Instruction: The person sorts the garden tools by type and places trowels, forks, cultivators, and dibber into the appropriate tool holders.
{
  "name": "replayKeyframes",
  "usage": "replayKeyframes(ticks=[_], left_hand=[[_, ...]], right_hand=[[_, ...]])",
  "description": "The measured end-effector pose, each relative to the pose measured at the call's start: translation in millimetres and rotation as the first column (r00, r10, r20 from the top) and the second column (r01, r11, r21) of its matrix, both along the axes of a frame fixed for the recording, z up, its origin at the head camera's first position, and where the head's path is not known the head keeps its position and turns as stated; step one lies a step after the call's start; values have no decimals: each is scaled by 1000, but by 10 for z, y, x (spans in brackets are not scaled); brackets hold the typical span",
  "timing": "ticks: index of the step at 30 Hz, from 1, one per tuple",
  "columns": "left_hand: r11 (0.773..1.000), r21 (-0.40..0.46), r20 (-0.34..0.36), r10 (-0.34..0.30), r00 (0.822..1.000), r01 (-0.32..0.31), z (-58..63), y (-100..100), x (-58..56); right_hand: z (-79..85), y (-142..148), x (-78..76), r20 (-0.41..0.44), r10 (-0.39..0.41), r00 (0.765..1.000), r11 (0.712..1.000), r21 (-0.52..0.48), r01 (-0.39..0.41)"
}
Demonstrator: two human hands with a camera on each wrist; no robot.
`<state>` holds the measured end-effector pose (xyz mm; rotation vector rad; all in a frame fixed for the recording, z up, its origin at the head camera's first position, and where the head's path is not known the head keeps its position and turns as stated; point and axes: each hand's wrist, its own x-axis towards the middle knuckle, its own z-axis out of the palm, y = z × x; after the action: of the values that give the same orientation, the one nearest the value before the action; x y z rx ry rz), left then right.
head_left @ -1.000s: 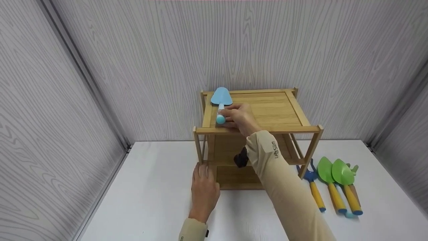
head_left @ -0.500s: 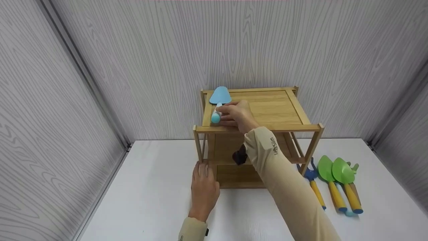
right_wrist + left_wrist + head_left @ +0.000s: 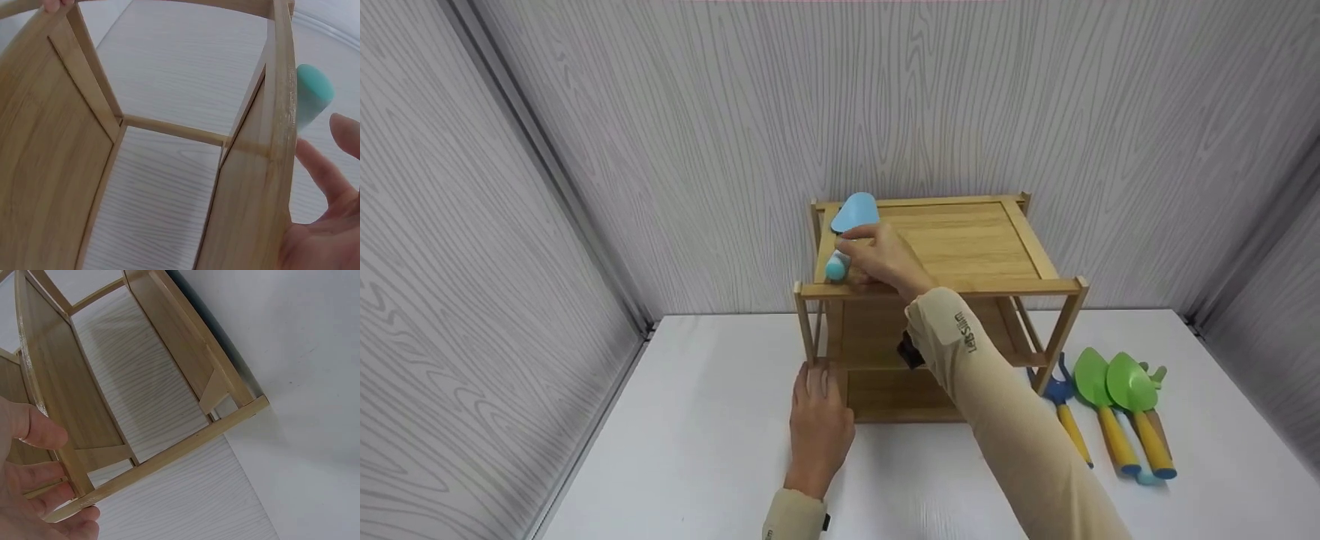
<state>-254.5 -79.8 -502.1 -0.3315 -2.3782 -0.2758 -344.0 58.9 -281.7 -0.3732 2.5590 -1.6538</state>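
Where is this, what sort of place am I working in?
Likely a small indoor work booth, perhaps set up for recording: grey wood-grain panels stand around a white tabletop, which bears a wooden rack and green trowels.

2 leaf-shaped green trowels with yellow, blue-ended handles [image 3: 1132, 390] lie on the white tabletop [image 3: 697, 420], beside a blue, yellow-handled fork [image 3: 1060, 391]. Grey wood-grained panels [image 3: 720, 150] stand behind.
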Motion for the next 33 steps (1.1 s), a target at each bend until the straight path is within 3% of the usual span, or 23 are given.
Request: replayKeyframes(ticks=[6, 13, 22, 29, 33], left_hand=[[1000, 19, -10, -7, 1000, 7, -9, 4, -2], [1000, -14, -31, -3, 1000, 2, -23, 16, -28], [999, -38, -51, 21, 998, -23, -24, 18, -50], [997, -64, 0, 41, 999, -41, -37, 4, -33], [999, -36, 19, 40, 999, -40, -48, 1, 1]], right_hand=[[29, -23, -12, 3, -41, 999, 998, 48, 41], [51, 57, 30, 24, -60, 998, 997, -56, 61], [124, 318, 103, 100, -11, 995, 987, -157, 26], [103, 484, 145, 160, 42, 986, 966, -257, 1], [77, 552, 202, 187, 74, 980, 953, -302, -15]])
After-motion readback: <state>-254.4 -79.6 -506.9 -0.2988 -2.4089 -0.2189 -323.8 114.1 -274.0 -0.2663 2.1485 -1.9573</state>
